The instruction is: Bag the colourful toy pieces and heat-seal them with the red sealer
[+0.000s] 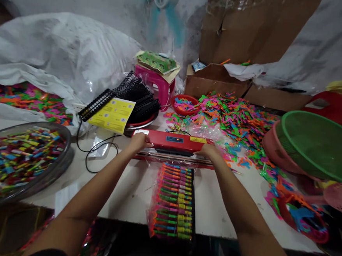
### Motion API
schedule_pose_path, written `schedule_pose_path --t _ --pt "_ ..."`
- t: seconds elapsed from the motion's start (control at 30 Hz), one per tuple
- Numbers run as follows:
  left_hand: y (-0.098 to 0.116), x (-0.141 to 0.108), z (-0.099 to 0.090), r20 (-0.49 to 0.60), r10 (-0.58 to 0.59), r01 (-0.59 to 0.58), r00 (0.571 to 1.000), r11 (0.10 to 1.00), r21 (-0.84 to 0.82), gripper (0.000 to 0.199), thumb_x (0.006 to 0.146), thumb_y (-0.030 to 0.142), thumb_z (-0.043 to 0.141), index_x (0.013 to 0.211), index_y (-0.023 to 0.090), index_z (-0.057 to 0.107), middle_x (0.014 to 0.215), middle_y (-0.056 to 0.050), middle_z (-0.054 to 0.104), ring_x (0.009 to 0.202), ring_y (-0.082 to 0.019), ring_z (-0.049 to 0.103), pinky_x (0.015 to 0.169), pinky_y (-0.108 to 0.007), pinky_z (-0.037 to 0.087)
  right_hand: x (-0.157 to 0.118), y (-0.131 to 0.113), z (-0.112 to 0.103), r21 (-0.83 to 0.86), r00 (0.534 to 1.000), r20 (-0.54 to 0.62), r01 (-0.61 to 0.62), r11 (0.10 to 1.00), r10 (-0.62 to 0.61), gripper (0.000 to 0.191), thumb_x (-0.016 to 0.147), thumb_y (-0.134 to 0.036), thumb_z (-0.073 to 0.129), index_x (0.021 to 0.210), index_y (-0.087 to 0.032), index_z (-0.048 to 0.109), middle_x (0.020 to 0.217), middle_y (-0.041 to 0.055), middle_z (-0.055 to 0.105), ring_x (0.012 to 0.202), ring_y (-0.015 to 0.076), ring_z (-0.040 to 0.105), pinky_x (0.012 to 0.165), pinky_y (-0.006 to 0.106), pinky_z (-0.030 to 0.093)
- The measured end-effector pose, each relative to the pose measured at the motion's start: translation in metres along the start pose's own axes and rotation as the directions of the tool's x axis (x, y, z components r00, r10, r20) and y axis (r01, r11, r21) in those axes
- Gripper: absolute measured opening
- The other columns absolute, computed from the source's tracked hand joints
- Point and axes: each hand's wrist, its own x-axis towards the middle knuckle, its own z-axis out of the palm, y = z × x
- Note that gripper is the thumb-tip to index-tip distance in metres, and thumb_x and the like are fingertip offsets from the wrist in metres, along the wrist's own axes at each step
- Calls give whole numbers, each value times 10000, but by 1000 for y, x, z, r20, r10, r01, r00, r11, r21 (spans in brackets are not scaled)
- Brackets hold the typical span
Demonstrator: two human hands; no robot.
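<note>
- Far left, a wide grey tub point(67, 152) brims with small coloured pieces, and behind it a white sheet point(66, 38) bulges up along the wall, with more bright bits below its folds.
- Next, a yellow printed sheet point(112, 114) leans against black mesh point(143, 106) piled in a basin; a black cable point(88, 153) loops on the table in front.
- The person's left hand point(140, 142) is on the left end of a long red machine point(170, 141), fingers curled closed over its front edge.
- That machine lies across the middle of the white table point(119, 194), a small orange light lit on its panel; a pink stool point(164, 82) stands behind.
- In front of it, between the forearms, lies a clear packet point(176, 202) of coloured sticks in a neat row, reaching the table's near edge. Its far end meets the machine's front; from here I can't tell whether any film goes underneath.
- The right hand point(209, 150) has the machine's right end the same way, fingers bent around the front.
- Beyond that hand spreads a heap of bright plastic shapes point(233, 113), below a cardboard box point(215, 84).
- Far right, a green basket point(322, 142) tilts against a pink basin point(275, 149).
</note>
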Motion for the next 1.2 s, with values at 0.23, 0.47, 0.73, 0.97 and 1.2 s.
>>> schedule_pose_path --t 0.23,0.47,0.73,0.97,1.2 --pt "-9 0 -4 87 85 -78 993 994 -80 144 543 98 651 509 187 543 523 19 530 552 -139 472 601 -227 343 -23 0 -17 138 963 251 69 988 -103 167 602 -245 681 487 -169 584 443 -48 502 463 82 428 473 206 312" --pt "-19 5 5 66 67 -52 996 979 -199 221 571 107 632 705 196 481 582 47 578 544 -118 520 532 -200 339 -20 1 -11 337 955 265 38 941 -133 175 553 -100 657 639 -177 526 504 -64 525 493 90 472 490 196 343" --pt "-22 -1 28 -195 58 -87 979 985 -146 171 679 99 514 810 201 471 761 8 575 740 -147 545 703 -252 391 -18 13 25 -126 901 -275 312 942 -335 200 756 -192 488 920 -166 599 880 78 630 878 216 529 861 368 364" --pt "-14 -20 41 -350 159 -92 923 975 200 187 773 111 414 902 175 533 904 -83 616 950 -236 530 879 -358 347 -27 25 41 -279 829 -383 316 907 -407 255 803 -209 391 972 -156 574 887 100 604 901 236 480 906 405 304" --pt "-23 -26 54 -477 93 -14 874 986 165 235 824 206 416 1009 148 549 1011 -115 603 1006 -250 501 928 -383 335 -39 33 54 -265 797 -448 314 911 -405 278 850 -247 343 962 -163 582 915 108 593 967 238 467 981 440 256"
